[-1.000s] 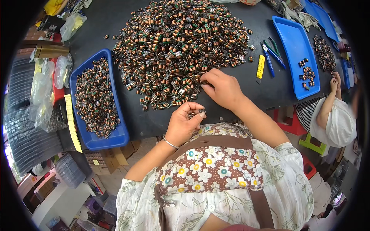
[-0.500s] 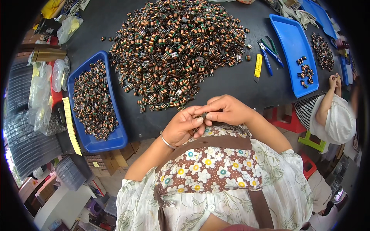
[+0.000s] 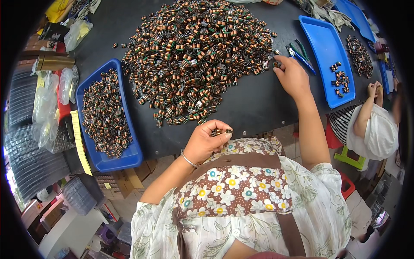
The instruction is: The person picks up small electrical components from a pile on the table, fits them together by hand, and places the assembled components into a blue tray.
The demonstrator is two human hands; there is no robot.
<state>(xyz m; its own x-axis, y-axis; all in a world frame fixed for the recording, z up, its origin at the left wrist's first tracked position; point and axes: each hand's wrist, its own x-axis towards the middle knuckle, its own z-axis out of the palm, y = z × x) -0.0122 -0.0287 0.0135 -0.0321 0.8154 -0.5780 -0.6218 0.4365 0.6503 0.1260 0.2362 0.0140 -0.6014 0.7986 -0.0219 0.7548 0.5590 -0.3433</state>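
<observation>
My left hand (image 3: 206, 140) is closed in front of the apron, thumb and fingers pinching a small copper-wound coil (image 3: 227, 131); the coil is partly hidden by the fingers. My right hand (image 3: 293, 77) is stretched out over the dark table at the right edge of a large heap of copper coils (image 3: 194, 64). Its thumb and forefinger stand apart, on either side of a single loose coil (image 3: 275, 64). Just beyond this hand lie blue-handled pliers (image 3: 302, 60) and a green-handled tool (image 3: 302, 48).
A blue tray full of coils (image 3: 137, 156) stands at the left; a longer blue tray (image 3: 317, 36) with several coils is at the right. Past it are another coil pile (image 3: 359, 56) and a co-worker's hands (image 3: 375, 90). Plastic bags (image 3: 47, 99) hang far left.
My right hand has left the coil at my left hand and reached forward and right to the heap's edge. It now covers the yellow utility knife. My left hand still pinches its coil.
</observation>
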